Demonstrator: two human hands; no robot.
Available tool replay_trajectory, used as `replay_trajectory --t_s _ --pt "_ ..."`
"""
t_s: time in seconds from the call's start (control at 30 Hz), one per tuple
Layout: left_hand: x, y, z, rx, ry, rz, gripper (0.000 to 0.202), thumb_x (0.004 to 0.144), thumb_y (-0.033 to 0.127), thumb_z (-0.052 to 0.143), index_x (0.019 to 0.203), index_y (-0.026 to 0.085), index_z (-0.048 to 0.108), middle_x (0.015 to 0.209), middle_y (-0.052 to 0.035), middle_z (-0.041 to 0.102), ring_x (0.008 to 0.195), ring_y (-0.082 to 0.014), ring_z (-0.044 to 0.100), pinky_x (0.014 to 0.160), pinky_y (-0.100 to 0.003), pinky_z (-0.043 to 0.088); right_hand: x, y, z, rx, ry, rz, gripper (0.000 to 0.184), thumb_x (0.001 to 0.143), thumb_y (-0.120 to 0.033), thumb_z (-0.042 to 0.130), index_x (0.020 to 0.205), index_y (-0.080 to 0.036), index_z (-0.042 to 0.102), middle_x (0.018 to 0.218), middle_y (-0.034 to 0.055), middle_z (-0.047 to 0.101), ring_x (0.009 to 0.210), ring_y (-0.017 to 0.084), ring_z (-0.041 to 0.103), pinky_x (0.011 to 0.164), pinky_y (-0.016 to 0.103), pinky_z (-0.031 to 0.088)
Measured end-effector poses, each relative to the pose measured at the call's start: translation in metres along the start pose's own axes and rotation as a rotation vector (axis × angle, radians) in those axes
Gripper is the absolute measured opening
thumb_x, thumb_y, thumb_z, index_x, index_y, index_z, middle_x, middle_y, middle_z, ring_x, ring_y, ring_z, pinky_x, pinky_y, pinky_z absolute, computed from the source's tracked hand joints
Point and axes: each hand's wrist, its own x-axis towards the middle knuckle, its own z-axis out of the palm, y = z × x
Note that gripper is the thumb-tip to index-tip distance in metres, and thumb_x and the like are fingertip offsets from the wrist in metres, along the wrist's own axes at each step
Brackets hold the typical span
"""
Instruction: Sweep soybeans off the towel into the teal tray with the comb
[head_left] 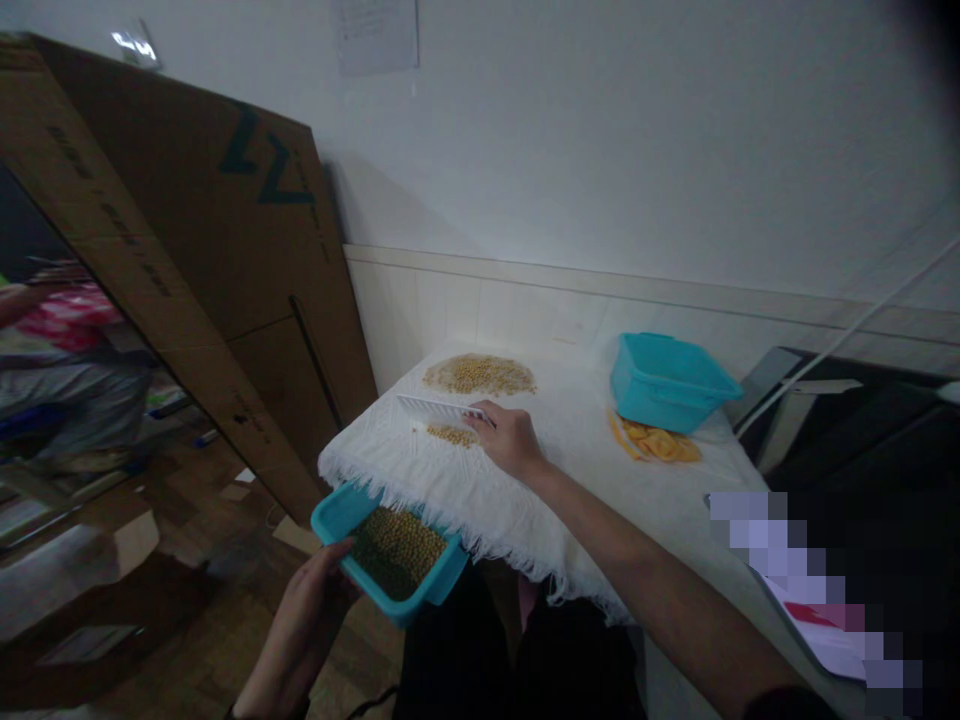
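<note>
Beans point(450, 434) are lying in a small patch on the cloth-covered tabletop point(577, 450), between a white ribbed strip point(427, 406) and the near edge. The right hand point(517, 440) is pinching the strip's right end between thumb and fingers, so the patch is sitting just left of the fingers, on the near side of the strip. The strip's long axis is running roughly left to right, and the patch is stretching along much the same line; I cannot tell whether the strip is touching the cloth all along its length.

The left hand point(322, 585) is gripping a blue tub point(397, 608), its thumb pressing over the rim while the other fingers are mostly hiding. The tub is facing open side up at the near edge, under the fringe point(517, 545), nearer the body than the patch and a little to its left. Of the 2 hands, the right is nearer the patch. Yellowish beans and something dark green are sharing the tub.

A larger bean patch point(480, 374) is lying beyond the strip, and a blue basket point(660, 385) is resting on a yellow cloth point(664, 442) to the right.
</note>
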Motion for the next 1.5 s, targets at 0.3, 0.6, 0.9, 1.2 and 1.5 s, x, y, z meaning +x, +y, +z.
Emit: replay_trajectory --t_s 0.3,0.6,0.9,1.2,1.5 --pt "0.000 0.001 0.003 -0.027 -0.001 -0.016 0.028 0.081 0.022 0.088 0.106 0.009 0.084 0.080 -0.0138 0.087 0.086 -0.0378 0.087 0.077 -0.045 0.072 -0.006 -0.015 -0.003 0.023 0.014 -0.034 0.014 0.102 -0.027 0.074 0.108 -0.026 0.087 0.083 0.0025 0.085 0.069 0.019 0.075 0.068 0.026 0.051" --pt "0.001 0.001 0.001 -0.009 -0.028 -0.012 0.027 0.082 0.020 0.087 0.107 0.010 0.085 0.096 -0.0193 0.090 0.099 -0.0407 0.088 0.079 -0.044 0.074 -0.008 -0.019 -0.001 0.044 -0.015 -0.029 0.012 0.103 -0.025 0.074 0.106 -0.025 0.086 0.084 0.0034 0.085 0.072 0.019 0.077 0.069 0.026 0.052" --pt "0.007 -0.003 -0.005 -0.005 -0.062 -0.007 0.031 0.078 0.031 0.093 0.102 0.014 0.085 0.091 -0.0165 0.089 0.101 -0.0423 0.087 0.079 -0.044 0.073 -0.005 -0.013 0.002 0.080 0.035 0.003 0.012 0.102 -0.027 0.076 0.107 -0.028 0.087 0.084 0.0012 0.085 0.070 0.019 0.076 0.069 0.026 0.053" --pt "0.007 -0.004 -0.006 -0.009 -0.063 0.002 0.026 0.076 0.033 0.097 0.088 0.015 0.083 0.072 -0.0091 0.083 0.067 -0.0277 0.080 0.069 -0.035 0.070 -0.008 -0.014 0.001 0.066 0.014 0.011 0.010 0.101 -0.025 0.077 0.105 -0.025 0.086 0.082 0.0015 0.083 0.069 0.019 0.074 0.070 0.026 0.051" --pt "0.005 -0.002 -0.004 0.024 -0.053 0.011 0.017 0.081 0.030 0.092 0.093 0.020 0.086 0.097 -0.0179 0.090 0.108 -0.0463 0.086 0.088 -0.053 0.073 -0.009 -0.016 0.001 0.067 0.011 0.002 0.011 0.101 -0.027 0.076 0.104 -0.024 0.085 0.082 0.0026 0.084 0.068 0.019 0.074 0.068 0.026 0.050"
